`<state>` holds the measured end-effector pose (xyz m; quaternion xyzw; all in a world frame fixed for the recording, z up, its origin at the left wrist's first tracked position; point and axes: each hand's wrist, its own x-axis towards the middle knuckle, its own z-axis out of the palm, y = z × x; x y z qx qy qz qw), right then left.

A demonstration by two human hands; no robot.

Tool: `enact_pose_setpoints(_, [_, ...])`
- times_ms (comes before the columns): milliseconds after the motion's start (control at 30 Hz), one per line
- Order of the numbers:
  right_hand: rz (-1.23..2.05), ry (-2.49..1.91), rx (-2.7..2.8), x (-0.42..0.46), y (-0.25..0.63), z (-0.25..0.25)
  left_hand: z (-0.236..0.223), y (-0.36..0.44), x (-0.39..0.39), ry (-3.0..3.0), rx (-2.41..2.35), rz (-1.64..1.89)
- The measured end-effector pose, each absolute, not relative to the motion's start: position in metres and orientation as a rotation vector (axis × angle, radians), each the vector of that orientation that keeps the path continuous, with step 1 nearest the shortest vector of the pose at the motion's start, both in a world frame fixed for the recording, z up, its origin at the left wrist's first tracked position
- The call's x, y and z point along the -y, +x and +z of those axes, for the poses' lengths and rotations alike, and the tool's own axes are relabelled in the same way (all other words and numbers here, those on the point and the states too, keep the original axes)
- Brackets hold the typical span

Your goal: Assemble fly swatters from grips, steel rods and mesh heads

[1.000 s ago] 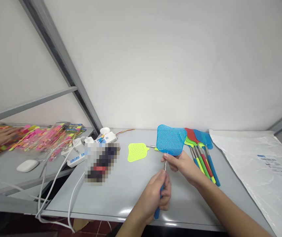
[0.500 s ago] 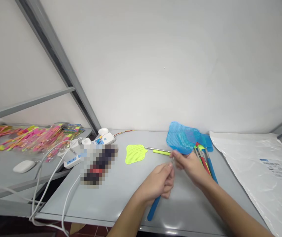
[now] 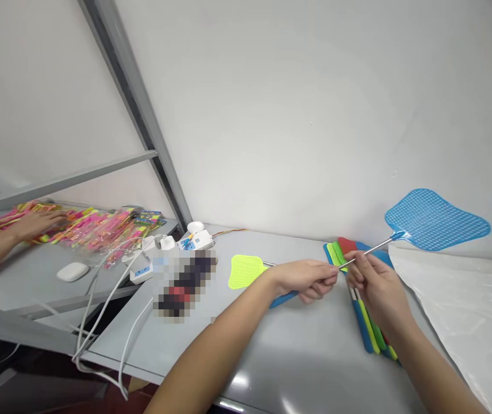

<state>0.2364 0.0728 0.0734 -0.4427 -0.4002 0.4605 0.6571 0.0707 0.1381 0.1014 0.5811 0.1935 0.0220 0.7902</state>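
Note:
A blue fly swatter (image 3: 438, 219) with a thin metal rod is held in the air, its head pointing to the right. My left hand (image 3: 310, 280) is closed around it near the blue handle. Farther up, my right hand (image 3: 375, 282) pinches the metal rod. A yellow-green fly swatter (image 3: 246, 271) lies flat to the left, its handle partly hidden behind my left arm. Behind and below my right hand lies a pile of fly swatters (image 3: 369, 328) in blue, green, red and yellow.
A white plastic mailer bag (image 3: 465, 310) covers the right side. Power strips (image 3: 198, 240) with white cables lie at the back left, near a blurred dark object (image 3: 185, 287). On the left table, another person's hand (image 3: 39, 224) rests among colourful packaged items (image 3: 112, 230).
The blue swatter has swung to the right, its rod now showing longer between my hands. Both hands moved right. Another person's hand has come into view at left.

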Motion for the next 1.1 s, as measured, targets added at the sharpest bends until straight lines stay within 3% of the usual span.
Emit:
enact_pose_setpoints(467, [0.884,-0.981,0.741,-0.067,0.245,0.091,0.085,0.014,-0.107,1.364,-0.552,0.087])
enact_pose_setpoints(800, [1.060,-1.178,1.011,-0.065,0.212,0.054,0.072,0.003,-0.110,1.502,-0.705,0.092])
enact_pose_setpoints(1100, [0.839,-1.114,0.892,-0.064,0.247,0.063,0.078,0.011,-0.104,1.615,-0.743,0.047])
